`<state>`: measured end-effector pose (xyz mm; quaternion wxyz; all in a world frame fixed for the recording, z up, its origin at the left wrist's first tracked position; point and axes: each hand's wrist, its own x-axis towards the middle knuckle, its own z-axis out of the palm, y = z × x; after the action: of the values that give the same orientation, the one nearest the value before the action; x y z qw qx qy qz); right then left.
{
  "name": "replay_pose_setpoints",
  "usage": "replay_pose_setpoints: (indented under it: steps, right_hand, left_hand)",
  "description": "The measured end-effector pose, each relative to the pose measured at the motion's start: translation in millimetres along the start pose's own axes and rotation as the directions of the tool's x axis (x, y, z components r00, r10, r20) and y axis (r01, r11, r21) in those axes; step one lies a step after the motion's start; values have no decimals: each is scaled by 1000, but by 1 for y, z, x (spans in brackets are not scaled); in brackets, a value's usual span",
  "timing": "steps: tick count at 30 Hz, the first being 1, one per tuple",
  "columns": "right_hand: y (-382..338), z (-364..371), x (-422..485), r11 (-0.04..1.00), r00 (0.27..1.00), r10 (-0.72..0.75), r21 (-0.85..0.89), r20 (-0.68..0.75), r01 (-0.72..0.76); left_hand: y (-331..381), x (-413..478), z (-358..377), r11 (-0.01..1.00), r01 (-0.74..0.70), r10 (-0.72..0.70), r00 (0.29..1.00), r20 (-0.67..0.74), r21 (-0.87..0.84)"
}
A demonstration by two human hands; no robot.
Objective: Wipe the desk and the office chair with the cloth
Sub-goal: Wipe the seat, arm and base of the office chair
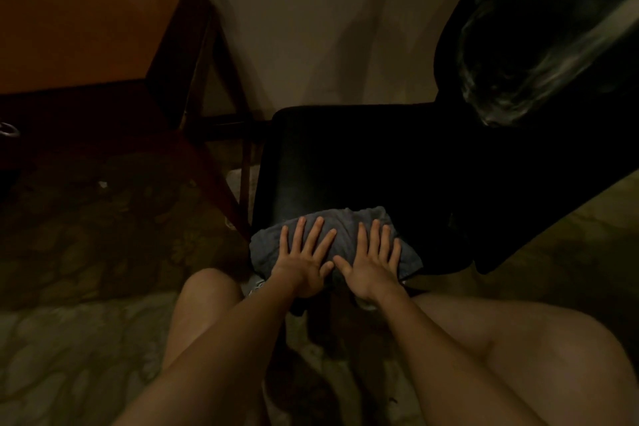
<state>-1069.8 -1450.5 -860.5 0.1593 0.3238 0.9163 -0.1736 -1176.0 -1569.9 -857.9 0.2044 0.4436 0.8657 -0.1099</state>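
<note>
A grey cloth (349,221) lies bunched on the front edge of the black chair seat (345,162). My left hand (306,258) presses flat on the cloth's left part, fingers straight and spread. Beside it, my right hand (371,258) presses flat on the cloth's right part, and the two thumbs nearly touch. The chair's black backrest (539,45) rises at the upper right and carries pale streaks. The brown wooden desk (79,31) stands at the upper left, apart from the chair.
A dark desk leg (221,183) slants down close to the seat's left edge. A metal ring pull (8,130) shows on the desk front at the far left. Patterned carpet (86,218) covers the floor. My bare knees flank the chair's front.
</note>
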Motion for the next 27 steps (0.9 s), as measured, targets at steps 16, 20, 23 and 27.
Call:
replay_pose_setpoints:
  steps: [16, 20, 23, 27]
  right_hand:
    - [0, -6, -1, 997, 999, -35, 65, -22, 36]
    - [5, -5, -1, 997, 994, -50, 50, -95, 54]
    - [6, 3, -7, 996, 971, -75, 37, -226, 85]
    - [6, 15, -4, 996, 913, -40, 53, -405, 68]
  left_hand:
    - [3, -2, 0, 1000, 6, -8, 997, -71, -30]
    - [3, 0, 2, 996, -46, 30, 982, -185, -81]
    - [6, -3, 7, 994, -63, 42, 971, -237, -83]
    - [12, 8, 7, 994, -81, 58, 958, -281, -72]
